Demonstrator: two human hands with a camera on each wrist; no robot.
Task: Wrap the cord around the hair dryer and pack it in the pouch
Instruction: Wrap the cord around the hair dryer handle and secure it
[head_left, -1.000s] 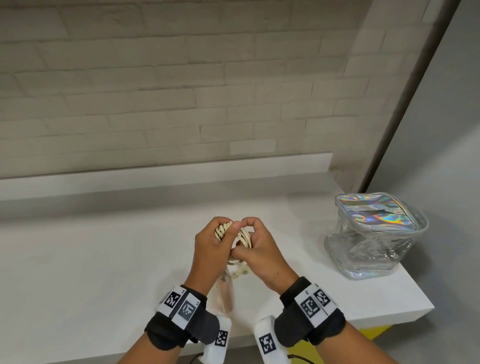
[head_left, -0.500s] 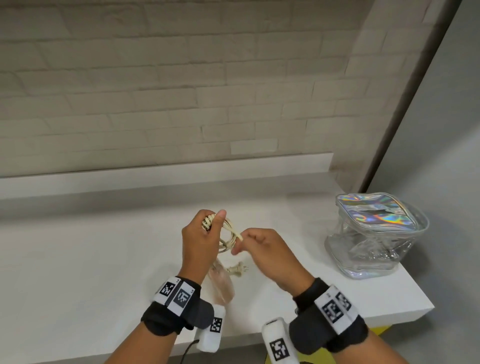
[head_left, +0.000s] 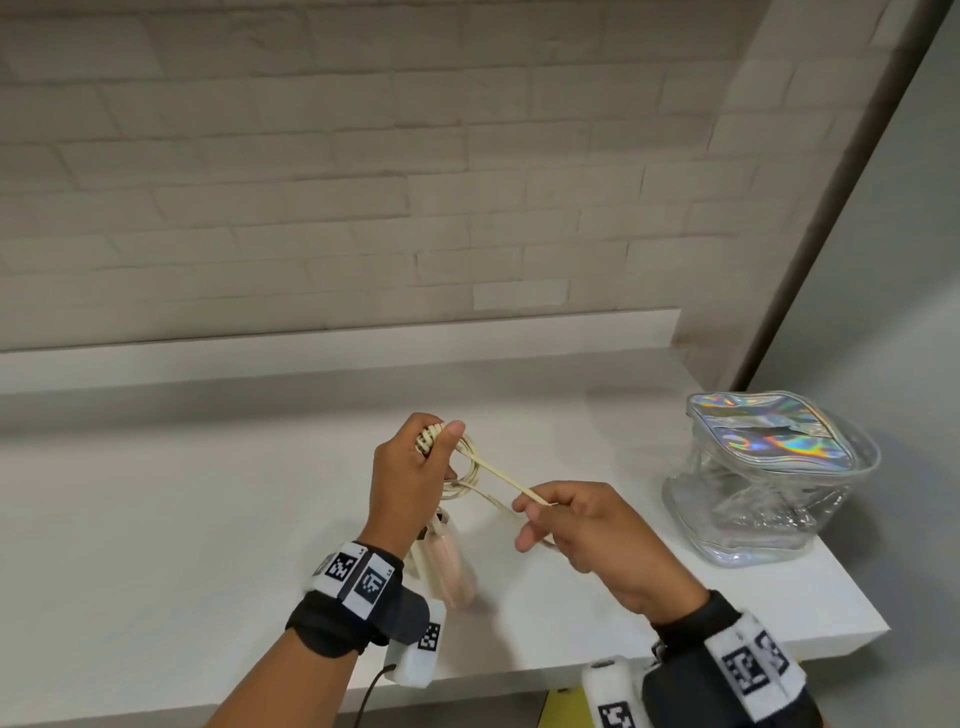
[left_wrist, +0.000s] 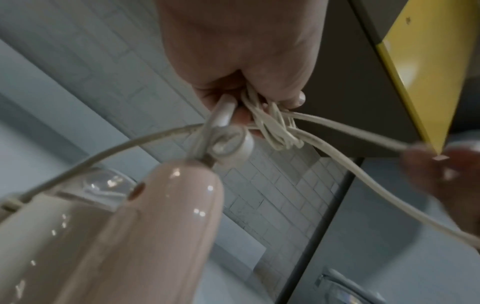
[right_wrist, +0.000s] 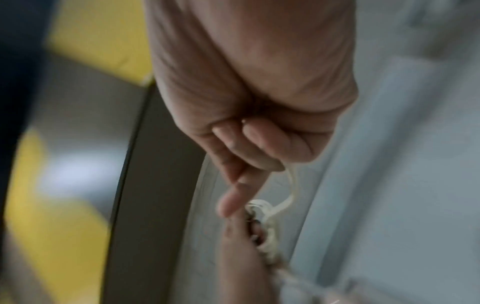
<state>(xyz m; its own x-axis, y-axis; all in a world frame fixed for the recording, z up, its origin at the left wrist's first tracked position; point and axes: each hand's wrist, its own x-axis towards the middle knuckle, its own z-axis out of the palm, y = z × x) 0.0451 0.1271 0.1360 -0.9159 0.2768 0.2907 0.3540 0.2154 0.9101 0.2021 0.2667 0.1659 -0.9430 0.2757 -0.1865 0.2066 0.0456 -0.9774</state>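
Note:
My left hand (head_left: 415, 467) grips the handle of a pale pink hair dryer (head_left: 449, 564) with several turns of cream cord (head_left: 428, 439) wound under its fingers; the dryer body hangs below the wrist. In the left wrist view the dryer (left_wrist: 135, 236) fills the lower left and the cord loops (left_wrist: 275, 127) bunch under the thumb. My right hand (head_left: 566, 525) pinches a taut stretch of cord (head_left: 498, 475) pulled out to the right of the left hand. The right wrist view is blurred, showing curled fingers (right_wrist: 259, 148) with cord (right_wrist: 291, 185) below. The holographic clear pouch (head_left: 769, 478) stands at the right.
A white counter (head_left: 156, 545) runs along a pale brick wall, with a raised ledge (head_left: 337, 348) behind. The counter's right end (head_left: 862, 639) drops off just past the pouch. Yellow surface (head_left: 561, 706) shows below the front edge.
My hands were together at the wound cord a second ago. The right hand has since drawn away to the right and down, stretching a length of cord taut.

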